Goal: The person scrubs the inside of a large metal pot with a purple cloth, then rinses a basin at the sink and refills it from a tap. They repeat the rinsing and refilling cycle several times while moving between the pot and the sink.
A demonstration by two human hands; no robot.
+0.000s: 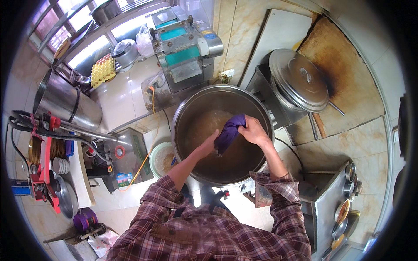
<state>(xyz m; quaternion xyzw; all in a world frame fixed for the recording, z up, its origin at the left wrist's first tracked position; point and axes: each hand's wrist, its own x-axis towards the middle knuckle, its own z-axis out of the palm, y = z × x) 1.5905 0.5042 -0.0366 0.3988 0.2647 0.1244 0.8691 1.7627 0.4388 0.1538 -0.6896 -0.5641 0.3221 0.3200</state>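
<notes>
A bunched purple cloth (230, 131) hangs between my two hands over a large round metal pot (222, 92). My right hand (254, 130) pinches the cloth's upper right end, knuckles up. At its lower left edge my left hand (208, 143) grips the cloth, thumb upward; the fingers behind are partly hidden. Some cloudy brownish liquid (205, 125) seems to cover the pot's bottom. A few pale drips or bits show under the cloth's lower end, too blurred to tell which.
A pale green basin (159, 150) stands left of the pot. An orange cord (152, 130) runs down past it. Behind is a metal machine (183, 49) with teal panels. A lidded pot (298, 80) sits at the right rear. Steel shelving with bowls (343, 210) stands at the right.
</notes>
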